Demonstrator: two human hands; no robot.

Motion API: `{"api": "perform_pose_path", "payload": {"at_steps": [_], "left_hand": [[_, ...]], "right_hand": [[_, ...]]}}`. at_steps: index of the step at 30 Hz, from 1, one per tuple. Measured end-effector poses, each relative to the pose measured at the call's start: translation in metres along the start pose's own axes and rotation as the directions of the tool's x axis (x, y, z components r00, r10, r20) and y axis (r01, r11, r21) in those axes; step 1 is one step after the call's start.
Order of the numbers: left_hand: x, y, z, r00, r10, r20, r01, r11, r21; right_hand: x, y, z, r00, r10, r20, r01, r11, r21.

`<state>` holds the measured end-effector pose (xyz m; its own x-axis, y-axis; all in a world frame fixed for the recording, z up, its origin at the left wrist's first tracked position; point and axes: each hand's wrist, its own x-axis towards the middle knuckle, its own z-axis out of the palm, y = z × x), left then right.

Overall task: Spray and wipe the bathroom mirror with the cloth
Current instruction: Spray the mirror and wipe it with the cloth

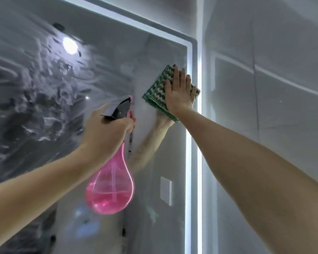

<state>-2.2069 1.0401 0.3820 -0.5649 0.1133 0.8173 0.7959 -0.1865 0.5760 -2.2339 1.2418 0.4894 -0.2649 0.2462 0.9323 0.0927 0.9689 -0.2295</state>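
My right arm reaches up and forward, almost straight. My right hand (179,92) lies flat, its fingers straight and close together, pointing up, the palm pressing away from me. My left arm is bent and raised in front of me. My left hand (106,132) has a closed grip, the fingers curled round, its back towards me.
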Motion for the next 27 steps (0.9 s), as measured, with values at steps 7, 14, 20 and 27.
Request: {"api": "perform_pose_path", "payload": {"at_steps": [7, 14, 20, 27], "left_hand": [[0.039, 0.022, 0.013, 0.999, 0.045, -0.009, -0.045, 0.999, -0.004], [0.051, 0.023, 0.031, 0.995, 0.088, -0.050, -0.085, 0.995, 0.055], [0.014, -0.008, 0.043, 0.998, 0.054, -0.026, -0.053, 0.998, 0.035], [-0.049, -0.054, 0.030, 0.999, -0.023, 0.046, 0.025, 0.999, -0.038]], "right_hand": [[0.096, -0.007, -0.031, 0.994, -0.094, -0.048, 0.093, 0.995, -0.022], [0.148, 0.003, -0.045, 0.987, -0.140, -0.077, 0.136, 0.989, -0.066], [0.106, 0.032, -0.035, 0.959, -0.273, -0.071, 0.263, 0.957, -0.125], [-0.001, 0.047, -0.005, 0.975, -0.211, -0.067, 0.207, 0.976, -0.067]]}}
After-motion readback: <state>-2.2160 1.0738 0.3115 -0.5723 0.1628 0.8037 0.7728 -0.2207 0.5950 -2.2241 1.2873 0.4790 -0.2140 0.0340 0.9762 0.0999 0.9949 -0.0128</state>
